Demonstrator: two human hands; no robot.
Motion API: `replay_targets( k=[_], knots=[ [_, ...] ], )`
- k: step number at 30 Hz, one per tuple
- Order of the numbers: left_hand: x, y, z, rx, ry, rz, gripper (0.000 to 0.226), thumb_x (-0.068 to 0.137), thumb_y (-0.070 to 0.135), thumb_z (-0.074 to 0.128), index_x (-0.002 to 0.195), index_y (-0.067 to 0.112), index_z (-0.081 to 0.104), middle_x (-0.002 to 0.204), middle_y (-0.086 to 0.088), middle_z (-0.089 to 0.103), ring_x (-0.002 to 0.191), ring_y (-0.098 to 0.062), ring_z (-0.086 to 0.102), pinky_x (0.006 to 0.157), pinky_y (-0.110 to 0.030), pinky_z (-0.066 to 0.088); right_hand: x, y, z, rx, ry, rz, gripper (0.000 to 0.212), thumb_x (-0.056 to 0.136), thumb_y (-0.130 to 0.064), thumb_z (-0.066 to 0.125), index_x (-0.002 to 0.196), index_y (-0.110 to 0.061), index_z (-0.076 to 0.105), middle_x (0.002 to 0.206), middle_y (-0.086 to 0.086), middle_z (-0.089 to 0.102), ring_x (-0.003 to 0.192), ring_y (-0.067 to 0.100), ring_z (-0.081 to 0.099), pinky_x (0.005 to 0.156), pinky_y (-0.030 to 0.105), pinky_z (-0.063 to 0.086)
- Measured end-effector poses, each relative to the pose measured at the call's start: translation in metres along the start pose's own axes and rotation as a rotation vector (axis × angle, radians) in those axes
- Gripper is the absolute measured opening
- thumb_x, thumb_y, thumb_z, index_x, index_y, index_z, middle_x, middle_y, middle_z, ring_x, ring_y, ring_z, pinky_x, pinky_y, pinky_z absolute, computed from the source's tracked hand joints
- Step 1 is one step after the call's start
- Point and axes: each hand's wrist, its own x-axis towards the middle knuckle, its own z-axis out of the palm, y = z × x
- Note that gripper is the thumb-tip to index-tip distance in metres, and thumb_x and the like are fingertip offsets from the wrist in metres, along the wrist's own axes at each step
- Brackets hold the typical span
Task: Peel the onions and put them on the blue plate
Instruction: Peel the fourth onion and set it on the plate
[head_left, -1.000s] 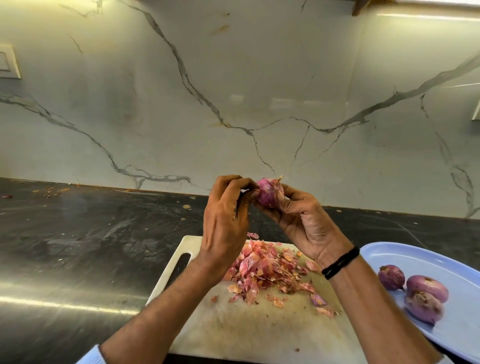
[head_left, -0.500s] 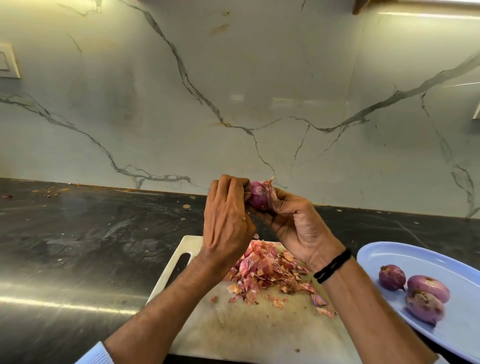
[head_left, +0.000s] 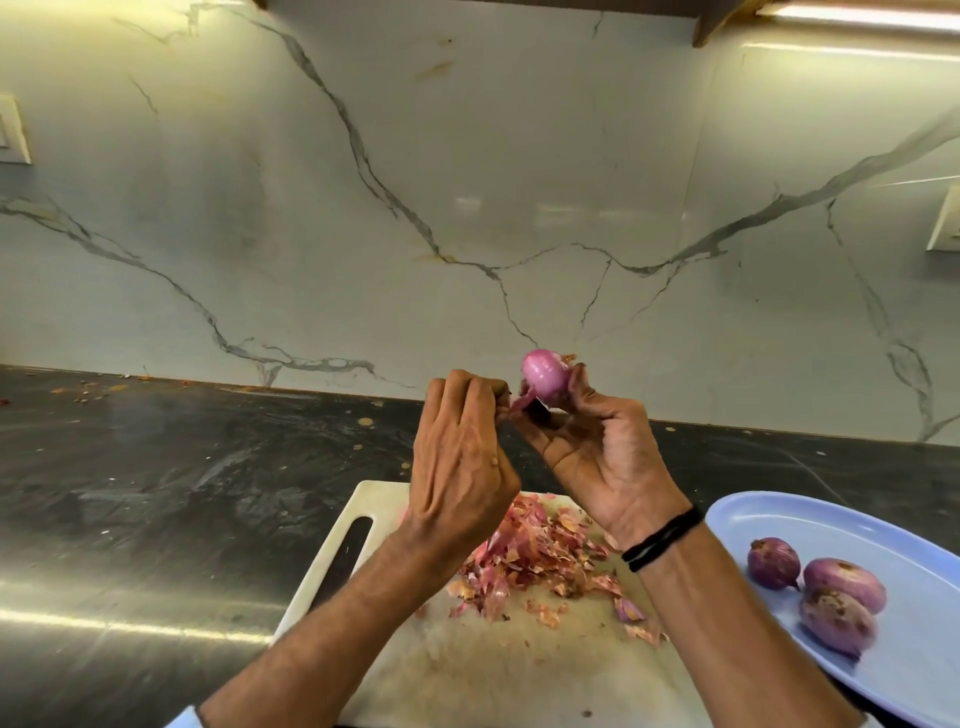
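Above the cutting board (head_left: 519, 675), right hand (head_left: 602, 457) grips the onion (head_left: 545, 376), raised now; left hand (head_left: 462, 467) pinches skin (head_left: 522, 402) just torn free at eight o'clock. Nearly peeled, I'd judge.

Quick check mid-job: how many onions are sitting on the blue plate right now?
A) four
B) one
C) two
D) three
D: three onions lie on the blue plate. A fourth onion is held in the right hand, and the left hand pinches a strip of skin on it.
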Motion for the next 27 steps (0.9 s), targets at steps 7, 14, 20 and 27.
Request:
replay_targets(
  k=[7, 14, 20, 27],
  knots=[
    [0.003, -0.001, -0.009, -0.016, 0.078, -0.027, 0.027, 0.082, -0.001, 0.037, 0.103, 0.011, 0.048, 0.093, 0.000, 0.043, 0.087, -0.008, 0.035, 0.072, -0.020, 0.033, 0.003, -0.015, -0.012, 0.105, 0.026, 0.027, 0.050, 0.092, -0.029, 0.054, 0.130, 0.003, 0.055, 0.111, 0.024, 0.066, 0.107, 0.039, 0.063, 0.092, 0.050, 0.055],
    [0.003, -0.005, -0.016, -0.022, 0.012, -0.043, 0.012, 0.081, 0.008, 0.061, 0.077, 0.008, 0.072, 0.093, -0.003, 0.058, 0.079, -0.010, 0.051, 0.061, -0.022, 0.047, 0.000, -0.016, -0.012, 0.034, -0.042, 0.074, 0.056, 0.100, -0.038, 0.048, 0.137, 0.005, 0.051, 0.111, 0.024, 0.065, 0.095, 0.035, 0.067, 0.087, 0.042, 0.057],
    [0.007, -0.001, -0.026, -0.231, 0.115, -0.177, 0.028, 0.088, 0.028, 0.046, 0.067, 0.013, 0.060, 0.069, 0.006, 0.053, 0.062, -0.011, 0.051, 0.055, -0.028, 0.043, -0.001, -0.016, -0.012, 0.025, -0.081, 0.098, 0.049, 0.100, -0.032, 0.045, 0.134, 0.003, 0.052, 0.114, 0.028, 0.064, 0.082, 0.027, 0.062, 0.070, 0.030, 0.050],
    [0.011, 0.006, -0.020, -0.439, -0.199, -0.358, 0.034, 0.099, 0.051, 0.052, 0.116, 0.024, 0.059, 0.102, 0.007, 0.064, 0.086, -0.002, 0.062, 0.068, -0.015, 0.052, -0.001, -0.009, -0.010, -0.121, -0.116, 0.042, 0.039, 0.086, -0.004, 0.052, 0.122, 0.003, 0.065, 0.130, 0.027, 0.061, 0.104, 0.032, 0.063, 0.087, 0.035, 0.057]
  ],
)
